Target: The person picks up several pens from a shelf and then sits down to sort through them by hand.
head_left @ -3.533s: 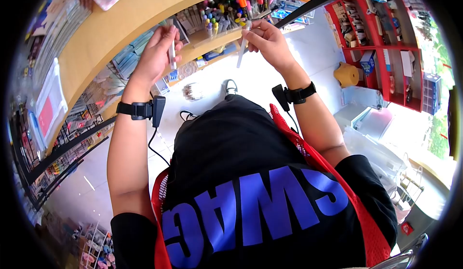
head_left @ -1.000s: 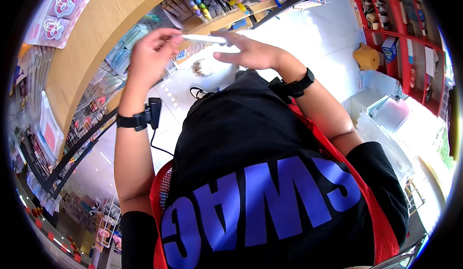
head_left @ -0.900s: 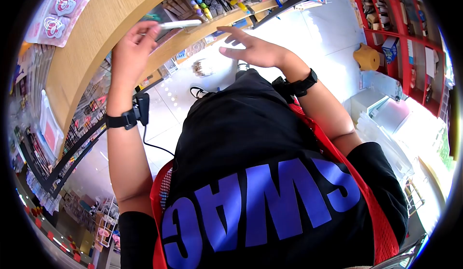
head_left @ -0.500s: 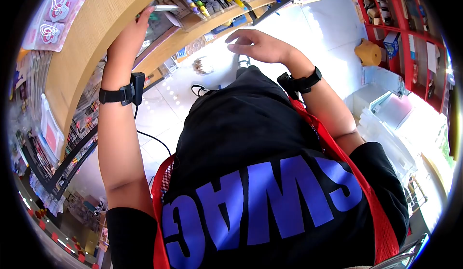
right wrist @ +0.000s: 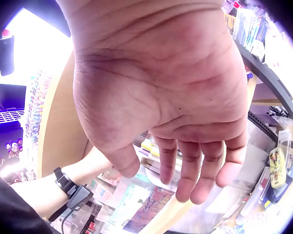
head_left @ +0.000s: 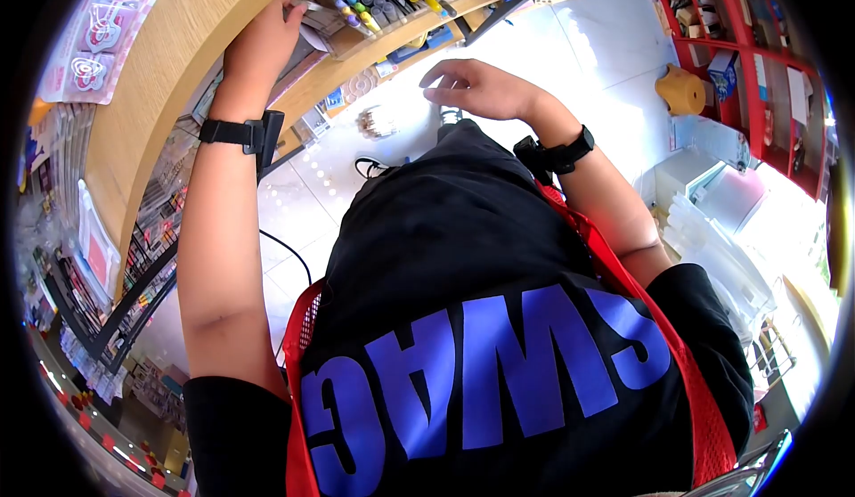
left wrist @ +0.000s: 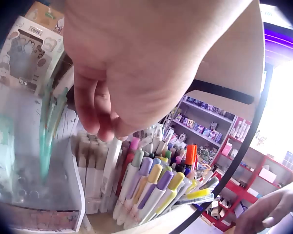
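My left hand (head_left: 263, 47) reaches in at the pen rack beneath the curved wooden counter. In the left wrist view its fingertips pinch the top end of a white marker pen (left wrist: 111, 163), which stands upright beside a row of pale pens (left wrist: 91, 165). To the right of it are white-barrelled markers (left wrist: 145, 183) with purple, yellow and green caps. My right hand (head_left: 481, 89) hangs in the air over the floor, holding nothing. Its fingers are loosely bent and apart in the right wrist view, palm (right wrist: 161, 92) toward the camera.
The curved wooden counter (head_left: 191, 29) arches over the left arm, with a pink-checked pack (head_left: 100, 38) on it. A clear divider with green pens (left wrist: 51, 126) stands left of the markers. Red shelves (head_left: 757, 78) and a yellow stool (head_left: 680, 90) are at the right.
My two hands were together on the white pen, then the right let go. The left carried it forward into the rack among the other pens. The right hand drew back slightly.
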The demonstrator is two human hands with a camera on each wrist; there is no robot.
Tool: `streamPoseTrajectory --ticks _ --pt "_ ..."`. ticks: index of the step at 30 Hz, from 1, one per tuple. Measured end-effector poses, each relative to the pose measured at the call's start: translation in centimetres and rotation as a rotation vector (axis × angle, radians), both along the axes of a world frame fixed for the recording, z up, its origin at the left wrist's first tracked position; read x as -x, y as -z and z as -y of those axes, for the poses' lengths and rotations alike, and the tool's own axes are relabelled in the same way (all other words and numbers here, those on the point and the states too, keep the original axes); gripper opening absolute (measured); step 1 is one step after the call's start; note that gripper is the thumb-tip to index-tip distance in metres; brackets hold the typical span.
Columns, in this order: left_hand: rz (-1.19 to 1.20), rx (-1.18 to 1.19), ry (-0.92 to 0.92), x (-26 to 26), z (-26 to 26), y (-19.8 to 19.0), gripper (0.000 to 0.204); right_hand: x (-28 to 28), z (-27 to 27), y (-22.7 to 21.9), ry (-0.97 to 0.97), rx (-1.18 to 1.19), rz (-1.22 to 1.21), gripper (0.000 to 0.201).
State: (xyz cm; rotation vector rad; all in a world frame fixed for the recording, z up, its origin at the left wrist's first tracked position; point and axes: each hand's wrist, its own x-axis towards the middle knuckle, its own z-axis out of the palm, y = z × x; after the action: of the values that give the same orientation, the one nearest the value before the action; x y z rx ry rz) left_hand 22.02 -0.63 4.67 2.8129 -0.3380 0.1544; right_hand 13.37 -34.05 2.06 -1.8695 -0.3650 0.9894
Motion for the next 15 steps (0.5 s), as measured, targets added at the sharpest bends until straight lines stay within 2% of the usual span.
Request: streamPoseTrajectory --ticks 5,11,13,15 --pt "0.011 -0.058 0.072 -0.2 0.9 0.5 0.026 0.1 0.0 0.5 -0.001 -0.004 0.001 0.041" --pt "-0.066 -0.124 0.040 -0.4 1.2 1.2 0.022 0.1 -0.2 0.5 -0.017 -0.004 -0.012 0.040" --pt "-0.051 -0.120 0.050 -0.8 1.0 1.8 0.023 0.1 -0.2 0.8 -0.036 0.015 -0.057 0.052" --pt "-0.035 -0.116 0.060 -0.9 1.1 1.8 0.023 0.3 -0.3 0.8 -0.023 0.006 -0.040 0.046"
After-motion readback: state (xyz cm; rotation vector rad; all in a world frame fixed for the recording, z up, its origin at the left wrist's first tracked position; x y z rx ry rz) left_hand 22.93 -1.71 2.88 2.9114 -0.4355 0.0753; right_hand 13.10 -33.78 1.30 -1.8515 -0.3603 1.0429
